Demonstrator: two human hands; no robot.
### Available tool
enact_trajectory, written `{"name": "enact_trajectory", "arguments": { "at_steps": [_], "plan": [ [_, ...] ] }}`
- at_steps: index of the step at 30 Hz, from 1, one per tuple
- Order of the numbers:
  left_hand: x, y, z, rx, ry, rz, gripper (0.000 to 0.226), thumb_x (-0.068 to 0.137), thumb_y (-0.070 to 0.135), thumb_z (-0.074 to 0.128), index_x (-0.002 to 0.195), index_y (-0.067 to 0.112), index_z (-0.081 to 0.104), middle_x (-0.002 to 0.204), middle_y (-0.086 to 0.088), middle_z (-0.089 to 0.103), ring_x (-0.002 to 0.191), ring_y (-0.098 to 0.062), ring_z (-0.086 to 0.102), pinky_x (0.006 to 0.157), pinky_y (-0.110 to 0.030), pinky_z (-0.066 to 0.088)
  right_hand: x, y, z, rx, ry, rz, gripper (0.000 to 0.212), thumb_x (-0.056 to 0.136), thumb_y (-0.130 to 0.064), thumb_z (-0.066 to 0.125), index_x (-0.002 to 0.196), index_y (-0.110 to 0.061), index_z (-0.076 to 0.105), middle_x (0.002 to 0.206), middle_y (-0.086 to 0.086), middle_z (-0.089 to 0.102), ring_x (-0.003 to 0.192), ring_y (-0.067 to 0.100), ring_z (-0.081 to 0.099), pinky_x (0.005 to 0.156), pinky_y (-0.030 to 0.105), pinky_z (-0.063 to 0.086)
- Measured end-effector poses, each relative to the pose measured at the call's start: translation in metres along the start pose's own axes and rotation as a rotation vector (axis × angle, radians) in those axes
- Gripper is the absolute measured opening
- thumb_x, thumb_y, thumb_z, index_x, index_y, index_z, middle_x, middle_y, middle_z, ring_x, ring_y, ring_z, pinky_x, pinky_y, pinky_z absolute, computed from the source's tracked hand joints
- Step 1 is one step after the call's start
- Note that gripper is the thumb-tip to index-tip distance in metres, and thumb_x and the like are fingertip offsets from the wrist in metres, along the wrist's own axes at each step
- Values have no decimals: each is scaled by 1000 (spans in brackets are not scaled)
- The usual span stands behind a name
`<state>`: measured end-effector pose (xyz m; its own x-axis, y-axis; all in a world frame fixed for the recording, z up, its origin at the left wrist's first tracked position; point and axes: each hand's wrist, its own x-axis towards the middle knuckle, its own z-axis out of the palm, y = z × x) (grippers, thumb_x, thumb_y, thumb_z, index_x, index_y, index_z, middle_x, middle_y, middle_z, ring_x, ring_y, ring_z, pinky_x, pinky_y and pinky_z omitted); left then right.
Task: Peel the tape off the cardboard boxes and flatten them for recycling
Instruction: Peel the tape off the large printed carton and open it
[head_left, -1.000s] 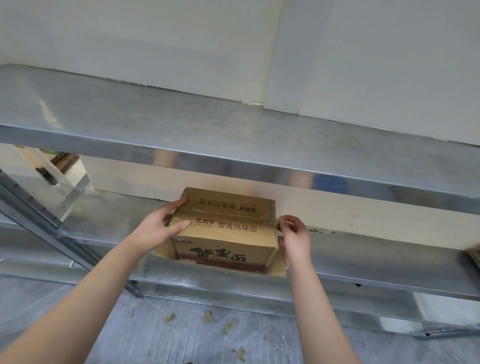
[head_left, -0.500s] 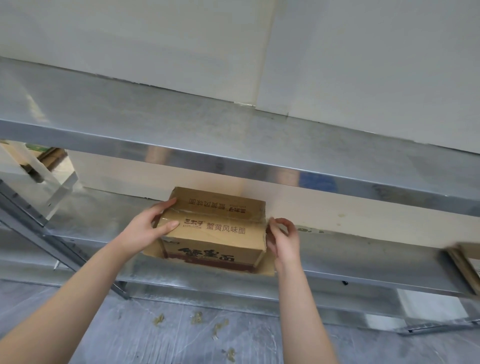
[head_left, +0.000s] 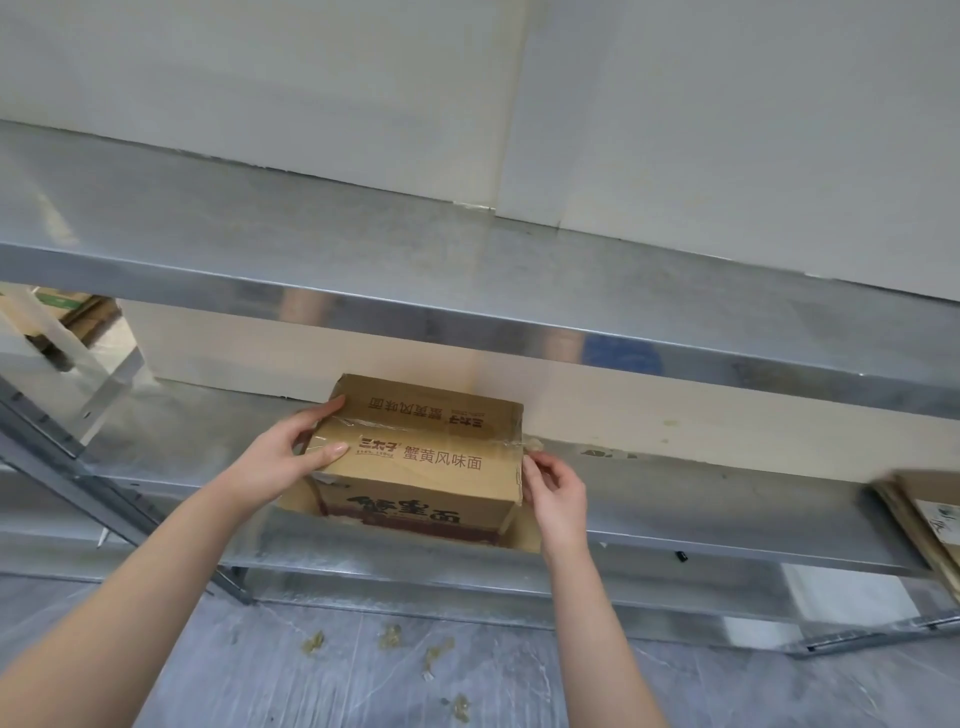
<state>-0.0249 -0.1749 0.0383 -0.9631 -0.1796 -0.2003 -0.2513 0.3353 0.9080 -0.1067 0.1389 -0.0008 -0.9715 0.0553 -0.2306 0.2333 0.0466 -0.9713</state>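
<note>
1. The cardboard box (head_left: 415, 467) sits on the lower metal shelf (head_left: 701, 499), flaps closed, so no telling what's inside.
2. Clear tape (head_left: 415, 427) runs along the top seam, kinda wrinkly, crumpled at the right end.
3. Left hand (head_left: 275, 462) grips the box's top left corner; right hand (head_left: 558, 491) pinches its right edge.

Cardboard box (head_left: 415, 467): printed, upright on lower metal shelf (head_left: 701, 509), clear tape (head_left: 431, 434) along top seam. Left hand (head_left: 280, 462) grips its left top edge. Right hand (head_left: 558, 491) at right top corner, apparently pinching the tape's end. Flattened cardboard (head_left: 924, 514): far right, same shelf.
</note>
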Motion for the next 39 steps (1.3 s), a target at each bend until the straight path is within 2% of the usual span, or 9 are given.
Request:
{"name": "enact_trajectory", "arguments": {
  "at_steps": [3, 8, 14, 18, 21, 26, 32, 36, 39],
  "plan": [
    [3, 1, -1, 18, -6, -8, 59, 79, 45, 68, 132, 53, 44, 136, 10, 51, 125, -12, 48, 108, -35, 39, 2, 2, 9, -92, 62, -76, 4, 95, -17, 62, 95, -20, 63, 95, -7, 67, 92, 8, 63, 89, 24, 48],
    [10, 9, -2, 80, -13, 3, 50, 85, 38, 67, 124, 57, 41, 134, 10, 50, 121, -10, 45, 103, -28, 36, 16, 2, 14, -269, 70, -179, 3, 99, -17, 54, 98, -18, 57, 95, 0, 64, 90, 17, 58, 80, 23, 39],
    [13, 14, 2, 157, 10, 13, 58, 88, 35, 66, 140, 39, 40, 133, 8, 48, 116, -9, 44, 97, -23, 33, 37, -3, 5, -422, 2, -282, 9, 99, -15, 53, 90, -16, 53, 89, 5, 60, 83, 22, 55, 67, 28, 38],
    [10, 13, 4, 148, 11, 20, 56, 89, 33, 66, 137, 42, 39, 135, 8, 47, 116, -7, 44, 95, -20, 33, 40, -2, -4, -231, -145, -18, 7, 100, -30, 53, 92, -28, 53, 95, -6, 60, 86, 16, 57, 84, 38, 52],
    [8, 13, 5, 107, 22, 17, 58, 89, 29, 66, 141, 35, 41, 136, 6, 47, 115, -5, 46, 93, -14, 33, 33, 0, -7, -139, -170, -17, 6, 99, -26, 55, 93, -25, 56, 92, -3, 62, 87, 17, 59, 81, 36, 50],
    [9, 13, 4, 102, 20, 23, 56, 89, 29, 66, 138, 38, 41, 136, 4, 47, 116, -7, 45, 97, -19, 32, 21, 19, -10, -18, -191, -10, 15, 98, -14, 55, 106, -24, 62, 107, -3, 68, 106, 13, 64, 97, 32, 50],
    [9, 12, 1, 59, -20, 0, 58, 88, 29, 66, 138, 42, 40, 136, 8, 46, 117, -7, 44, 97, -21, 34, 14, 23, 2, -84, 7, -121, 9, 95, -13, 61, 94, -22, 64, 97, -6, 69, 96, 3, 64, 91, 27, 50],
    [11, 9, 2, 23, -20, -22, 65, 85, 32, 68, 142, 41, 37, 137, 8, 47, 120, -12, 48, 100, -30, 42, 19, 26, 10, -353, 97, -311, 7, 98, -16, 55, 96, -20, 60, 93, -1, 67, 88, 16, 64, 80, 32, 51],
    [14, 7, 0, 12, -22, -28, 67, 83, 36, 70, 141, 41, 39, 139, 11, 48, 122, -13, 51, 102, -33, 44, 30, 24, 9, -504, 105, -380, 9, 99, -12, 50, 97, -11, 59, 89, 3, 64, 81, 24, 61, 69, 30, 43]
  ]
}}
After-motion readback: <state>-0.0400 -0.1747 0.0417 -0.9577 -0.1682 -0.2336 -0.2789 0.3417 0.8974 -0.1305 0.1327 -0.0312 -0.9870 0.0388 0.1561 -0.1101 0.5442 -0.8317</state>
